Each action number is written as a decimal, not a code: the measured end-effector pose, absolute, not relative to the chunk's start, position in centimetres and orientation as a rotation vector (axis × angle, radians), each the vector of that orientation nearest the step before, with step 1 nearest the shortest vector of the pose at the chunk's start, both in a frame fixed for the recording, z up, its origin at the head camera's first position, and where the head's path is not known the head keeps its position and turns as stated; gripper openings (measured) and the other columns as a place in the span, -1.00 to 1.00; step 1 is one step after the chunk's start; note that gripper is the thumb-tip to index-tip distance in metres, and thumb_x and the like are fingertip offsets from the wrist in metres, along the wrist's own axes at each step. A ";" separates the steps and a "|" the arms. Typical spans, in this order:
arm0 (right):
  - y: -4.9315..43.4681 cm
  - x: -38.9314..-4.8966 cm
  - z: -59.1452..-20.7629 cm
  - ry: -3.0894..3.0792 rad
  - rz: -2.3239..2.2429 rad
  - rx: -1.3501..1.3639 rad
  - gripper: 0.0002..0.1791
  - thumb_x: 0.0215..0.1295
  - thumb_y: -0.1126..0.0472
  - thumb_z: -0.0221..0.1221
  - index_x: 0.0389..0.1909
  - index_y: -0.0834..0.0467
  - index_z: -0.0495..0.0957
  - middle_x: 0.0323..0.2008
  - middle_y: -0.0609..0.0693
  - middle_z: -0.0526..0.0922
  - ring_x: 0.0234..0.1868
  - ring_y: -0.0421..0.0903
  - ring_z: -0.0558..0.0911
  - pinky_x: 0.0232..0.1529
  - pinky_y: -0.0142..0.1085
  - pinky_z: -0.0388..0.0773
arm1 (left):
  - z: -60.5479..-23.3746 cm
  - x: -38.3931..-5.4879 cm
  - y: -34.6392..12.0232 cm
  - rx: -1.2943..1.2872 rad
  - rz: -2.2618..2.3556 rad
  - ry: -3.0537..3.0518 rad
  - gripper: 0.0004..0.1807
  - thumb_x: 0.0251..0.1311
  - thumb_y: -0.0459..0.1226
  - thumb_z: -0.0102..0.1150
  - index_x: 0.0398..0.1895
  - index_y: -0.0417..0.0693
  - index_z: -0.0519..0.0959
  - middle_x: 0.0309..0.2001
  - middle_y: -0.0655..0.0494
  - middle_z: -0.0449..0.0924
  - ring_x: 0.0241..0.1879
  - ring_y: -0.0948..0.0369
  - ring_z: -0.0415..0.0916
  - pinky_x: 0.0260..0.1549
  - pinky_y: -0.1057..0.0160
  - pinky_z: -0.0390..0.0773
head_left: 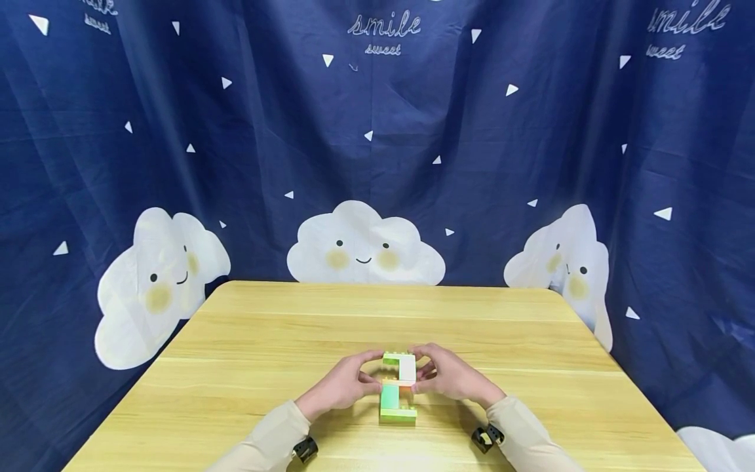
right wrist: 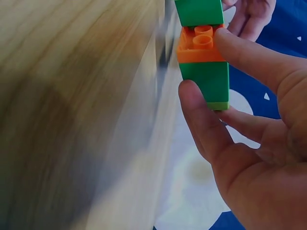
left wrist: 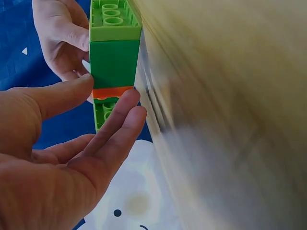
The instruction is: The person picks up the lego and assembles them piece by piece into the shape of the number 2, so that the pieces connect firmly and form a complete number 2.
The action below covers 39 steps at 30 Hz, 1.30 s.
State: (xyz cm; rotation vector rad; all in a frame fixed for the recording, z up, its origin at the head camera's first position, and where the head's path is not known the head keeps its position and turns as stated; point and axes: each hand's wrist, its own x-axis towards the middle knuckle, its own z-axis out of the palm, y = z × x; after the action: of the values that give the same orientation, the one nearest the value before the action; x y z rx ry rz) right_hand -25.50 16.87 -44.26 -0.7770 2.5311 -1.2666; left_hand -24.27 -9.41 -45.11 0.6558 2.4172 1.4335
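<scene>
A toy building-block assembly (head_left: 390, 397) lies on its side near the front middle of the table, forming an S shape. Its two green bricks (left wrist: 114, 63) sit either side of an orange block (right wrist: 199, 51), and light green blocks (head_left: 398, 415) cap the ends. The farther green brick looks nearly white from glare in the head view. My left hand (head_left: 344, 388) grips the left side, thumb and fingertips close around the orange layer. From the right, my right hand (head_left: 453, 378) holds it too, thumb at the orange block and a finger against the farther green brick.
The wooden table (head_left: 265, 328) surrounds the blocks on all sides. Behind it hangs a dark blue curtain (head_left: 377, 164) with clouds and small triangles. Dark wrist straps (head_left: 305, 450) sit on both sleeves.
</scene>
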 end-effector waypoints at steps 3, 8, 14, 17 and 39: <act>16.8 -25.4 -44.3 2.520 -1.250 -0.762 -0.15 0.16 0.26 0.48 0.41 0.41 0.31 0.16 0.22 0.49 -0.05 0.06 0.70 -0.09 -0.30 0.70 | -45.1 -24.2 -9.4 0.644 1.419 2.417 -0.22 0.25 -0.40 0.37 0.51 -0.27 0.26 0.39 -0.32 0.39 -0.09 0.08 0.72 -0.25 0.20 0.72; 16.8 -25.4 -44.3 2.496 -1.244 -0.750 -0.15 0.17 0.27 0.47 0.41 0.44 0.29 0.14 0.19 0.50 -0.05 0.03 0.70 -0.11 -0.29 0.69 | -45.1 -24.2 -9.3 0.635 1.399 2.423 -0.22 0.24 -0.40 0.38 0.50 -0.29 0.27 0.38 -0.37 0.38 -0.11 0.09 0.72 -0.27 0.21 0.72; 16.7 -25.5 -44.5 2.463 -1.258 -0.752 -0.19 0.20 0.30 0.45 0.39 0.46 0.30 0.11 0.18 0.53 -0.03 0.05 0.71 -0.07 -0.27 0.70 | -45.1 -24.1 -9.3 0.637 1.375 2.421 -0.23 0.24 -0.39 0.38 0.48 -0.33 0.28 0.28 -0.35 0.50 -0.16 0.12 0.73 -0.31 0.25 0.70; 16.7 -25.5 -44.5 2.455 -1.262 -0.752 -0.24 0.19 0.31 0.45 0.36 0.44 0.35 0.10 0.16 0.55 -0.02 0.07 0.71 -0.04 -0.25 0.70 | -45.1 -24.1 -9.2 0.638 1.359 2.426 -0.24 0.25 -0.38 0.38 0.48 -0.33 0.28 0.30 -0.33 0.49 -0.16 0.13 0.72 -0.31 0.27 0.69; 16.7 -25.5 -45.0 2.447 -1.243 -0.710 -0.25 0.20 0.28 0.45 0.35 0.44 0.38 0.07 0.14 0.64 -0.01 0.06 0.72 0.00 -0.14 0.70 | -45.3 -23.9 -9.2 0.654 1.324 2.419 -0.29 0.30 -0.40 0.31 0.48 -0.35 0.28 0.21 -0.27 0.55 -0.16 0.19 0.63 -0.45 0.31 0.61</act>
State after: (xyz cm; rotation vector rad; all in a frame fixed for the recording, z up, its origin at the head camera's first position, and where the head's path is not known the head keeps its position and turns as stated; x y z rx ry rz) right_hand -25.46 16.69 -44.96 -0.7099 2.4475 -1.2433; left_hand -23.91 -9.18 -45.31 0.6542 2.4186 1.3243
